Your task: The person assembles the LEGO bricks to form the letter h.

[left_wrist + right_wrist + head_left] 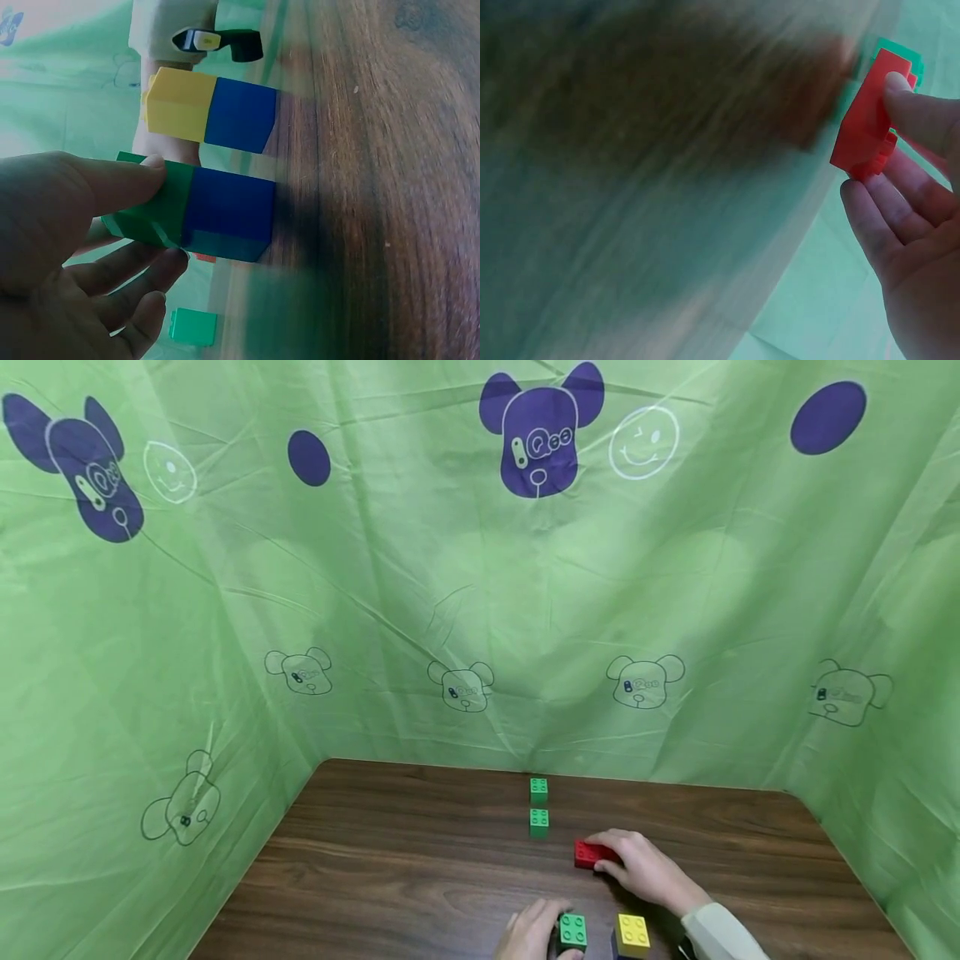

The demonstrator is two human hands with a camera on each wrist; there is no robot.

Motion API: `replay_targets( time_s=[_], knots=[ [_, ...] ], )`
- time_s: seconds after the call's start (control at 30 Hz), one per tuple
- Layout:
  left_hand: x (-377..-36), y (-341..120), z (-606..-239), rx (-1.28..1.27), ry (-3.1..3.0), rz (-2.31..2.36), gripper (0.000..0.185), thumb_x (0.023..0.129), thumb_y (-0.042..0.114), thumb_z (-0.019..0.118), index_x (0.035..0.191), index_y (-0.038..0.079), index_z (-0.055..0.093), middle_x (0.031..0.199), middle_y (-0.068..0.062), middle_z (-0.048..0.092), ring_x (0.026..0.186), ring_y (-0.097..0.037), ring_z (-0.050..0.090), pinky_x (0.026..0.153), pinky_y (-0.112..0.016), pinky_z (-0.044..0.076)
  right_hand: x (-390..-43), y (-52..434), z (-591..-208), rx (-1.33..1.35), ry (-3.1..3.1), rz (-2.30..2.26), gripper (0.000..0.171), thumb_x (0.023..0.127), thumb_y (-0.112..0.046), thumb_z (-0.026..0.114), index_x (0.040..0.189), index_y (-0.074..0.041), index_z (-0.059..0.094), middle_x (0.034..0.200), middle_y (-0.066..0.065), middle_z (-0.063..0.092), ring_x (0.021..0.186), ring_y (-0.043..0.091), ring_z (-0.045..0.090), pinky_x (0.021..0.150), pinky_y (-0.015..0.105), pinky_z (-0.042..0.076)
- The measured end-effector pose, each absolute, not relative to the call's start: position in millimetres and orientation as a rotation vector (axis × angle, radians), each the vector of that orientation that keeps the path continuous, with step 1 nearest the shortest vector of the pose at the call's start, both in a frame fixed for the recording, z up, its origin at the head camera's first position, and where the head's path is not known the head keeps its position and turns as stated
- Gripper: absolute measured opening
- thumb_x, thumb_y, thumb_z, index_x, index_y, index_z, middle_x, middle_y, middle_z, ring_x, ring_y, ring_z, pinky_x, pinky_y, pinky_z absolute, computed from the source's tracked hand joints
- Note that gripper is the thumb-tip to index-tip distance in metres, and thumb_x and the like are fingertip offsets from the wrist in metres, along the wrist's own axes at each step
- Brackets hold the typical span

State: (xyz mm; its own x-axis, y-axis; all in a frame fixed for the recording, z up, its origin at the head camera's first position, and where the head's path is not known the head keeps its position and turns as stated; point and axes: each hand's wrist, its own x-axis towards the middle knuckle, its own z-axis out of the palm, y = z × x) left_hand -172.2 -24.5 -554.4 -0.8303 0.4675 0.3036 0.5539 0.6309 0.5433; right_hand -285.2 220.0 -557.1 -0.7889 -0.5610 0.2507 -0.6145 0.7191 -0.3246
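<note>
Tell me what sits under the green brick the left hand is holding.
A blue brick sits directly under the green brick held by the left hand, standing on the wooden table. The stack's underside is hidden against the table.

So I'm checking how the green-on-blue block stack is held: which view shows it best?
The left wrist view: the green brick sits on its blue brick, gripped by the left hand. The head view shows only the green top at the frame's bottom edge. The right wrist view doesn't show it.
</note>
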Motion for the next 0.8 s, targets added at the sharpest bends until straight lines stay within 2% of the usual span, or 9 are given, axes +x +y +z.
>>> replay_targets(
  time_s=[0.4, 0.6, 0.8],
  knots=[
    [-176.2, -22.2, -546.5, -0.849, -2.691, -0.995, 0.035, 0.079, 0.036, 0.073, 0.109, 0.020, 0.062, 0.095, 0.011, 0.060, 0.085, 0.000, 0.057, 0.065, -0.019, 0.039, -258.9, 223.7, -510.7, 0.847, -2.747, 0.728, 0.037, 0.083, -0.028, 0.072, 0.119, -0.025, 0.063, 0.110, -0.010, 0.066, 0.093, 0.004, 0.062, 0.069, 0.022, 0.051],
    [-180.0, -11.7, -540.3, -0.826, -2.684, -1.029, 0.036, 0.077, 0.035, 0.075, 0.108, 0.022, 0.063, 0.096, 0.014, 0.060, 0.088, 0.001, 0.055, 0.069, -0.020, 0.041, -233.9, 223.9, -483.6, 0.936, -2.641, 0.788, 0.037, 0.082, -0.026, 0.072, 0.118, -0.024, 0.063, 0.108, -0.012, 0.065, 0.092, 0.003, 0.062, 0.069, 0.023, 0.052],
    [-180.3, 1.6, -551.3, -0.865, -2.598, -0.952, 0.044, 0.074, 0.040, 0.077, 0.109, 0.019, 0.063, 0.096, 0.010, 0.064, 0.086, -0.001, 0.058, 0.071, -0.023, 0.045, -203.8, 228.0, -473.0, 1.037, -2.541, 0.799, 0.035, 0.081, -0.022, 0.073, 0.115, -0.022, 0.064, 0.105, -0.011, 0.065, 0.088, 0.002, 0.061, 0.066, 0.022, 0.051]
  ],
)
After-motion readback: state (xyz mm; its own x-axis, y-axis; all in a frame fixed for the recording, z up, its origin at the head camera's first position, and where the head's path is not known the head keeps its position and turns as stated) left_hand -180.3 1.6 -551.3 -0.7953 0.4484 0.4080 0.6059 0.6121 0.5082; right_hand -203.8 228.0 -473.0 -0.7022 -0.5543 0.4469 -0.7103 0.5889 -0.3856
